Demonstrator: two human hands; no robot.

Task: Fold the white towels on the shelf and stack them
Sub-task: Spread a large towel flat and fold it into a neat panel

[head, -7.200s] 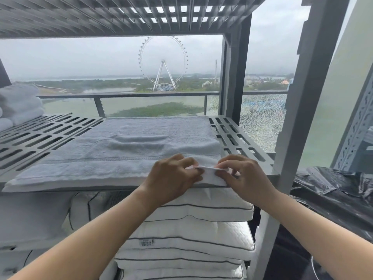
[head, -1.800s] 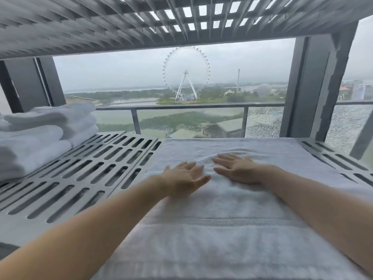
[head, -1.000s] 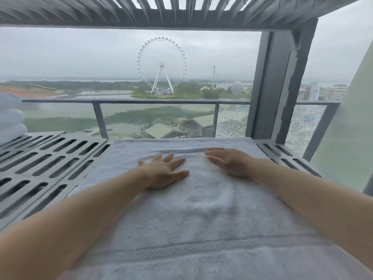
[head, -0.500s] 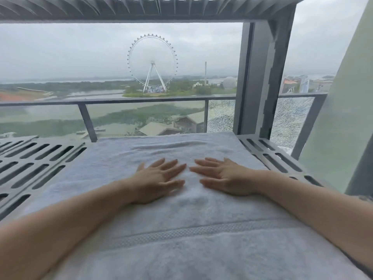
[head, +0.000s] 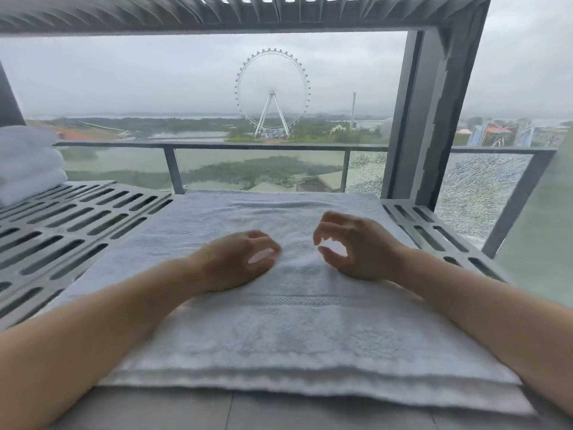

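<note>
Lying flat on the slotted grey shelf [head: 77, 231], a white towel [head: 279, 336] fills the middle of the head view, folded so that layered edges show along its near side just behind the shelf's front lip, with a woven band [head: 304, 301] running across it. Both bare forearms reach in from the lower corners, and both hands sit over the towel's middle, close together but apart. The left hand [head: 238, 262] rests its heel on the cloth with its fingers [head: 260, 240] curled in toward the thumb; it is blurred, so whether it nips any cloth cannot be told. The right hand [head: 356, 246] also rests its heel on the towel, its fingers [head: 333, 218] bent like a claw above the thumb, with a narrow gap between them through which the towel shows; it holds nothing. At the far left edge, a stack of folded towels [head: 28, 162] sits on the same shelf, well apart from the hands. Another slotted shelf [head: 217, 10] runs overhead, and a grey post [head: 434, 119] stands at the right rear corner. Beyond a glass railing [head: 248, 146] a big wheel [head: 272, 94] rises under a grey sky.
</note>
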